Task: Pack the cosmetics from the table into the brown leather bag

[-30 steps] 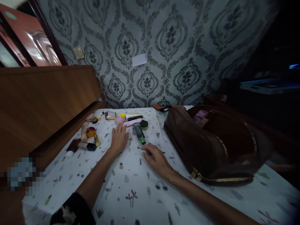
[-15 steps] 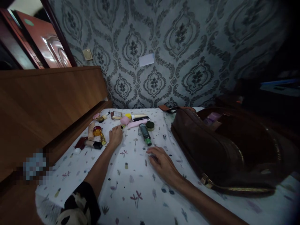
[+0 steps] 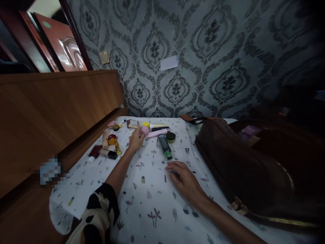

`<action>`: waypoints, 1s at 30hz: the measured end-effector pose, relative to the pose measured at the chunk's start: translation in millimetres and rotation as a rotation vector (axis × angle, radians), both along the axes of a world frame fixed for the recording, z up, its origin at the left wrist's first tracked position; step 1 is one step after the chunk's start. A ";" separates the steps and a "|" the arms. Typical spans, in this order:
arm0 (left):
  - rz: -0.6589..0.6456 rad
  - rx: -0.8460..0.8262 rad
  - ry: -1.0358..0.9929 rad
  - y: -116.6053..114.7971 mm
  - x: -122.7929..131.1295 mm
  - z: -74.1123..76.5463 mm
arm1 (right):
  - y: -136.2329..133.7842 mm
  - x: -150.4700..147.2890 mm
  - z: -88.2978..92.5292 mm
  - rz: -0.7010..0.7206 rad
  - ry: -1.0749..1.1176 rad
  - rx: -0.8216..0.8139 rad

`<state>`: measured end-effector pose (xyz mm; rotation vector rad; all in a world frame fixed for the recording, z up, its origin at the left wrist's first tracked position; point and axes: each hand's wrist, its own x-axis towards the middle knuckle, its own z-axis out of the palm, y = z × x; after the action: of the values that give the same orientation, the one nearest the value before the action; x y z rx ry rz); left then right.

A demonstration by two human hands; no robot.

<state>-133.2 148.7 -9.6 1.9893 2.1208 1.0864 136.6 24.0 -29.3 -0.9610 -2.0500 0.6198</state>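
Observation:
My left hand reaches to the cosmetics by the wall. Its fingers are curled against a small rounded pink makeup sponge, partly covering it. Just right of the sponge lies a long pink tube, with a dark slim stick behind it. My right hand rests low over the cloth, palm down, fingers loosely bent and thumb apart, holding nothing. Beyond its fingertips lies a dark green squeeze tube with a bright green cap, beside a round dark-lidded jar.
A large brown leather bag gapes on the right, a purple item inside. At left lie an amber jar, a gold tube, a black-capped bottle and a dark red bottle. A wooden board borders the left.
My left hand has moved slightly forward to the pink sponge; the small green-and-gold item at its fingertips is now hidden. My right hand stays beside the green tube. The view has swung left.

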 end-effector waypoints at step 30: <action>-0.139 0.073 0.252 -34.3 18.3 11.5 | -1.7 1.1 5.0 0.001 -0.031 -0.004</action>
<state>-114.9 114.5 1.9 2.3811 2.0367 0.9488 137.6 22.3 -24.3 -0.9779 -2.0774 0.6131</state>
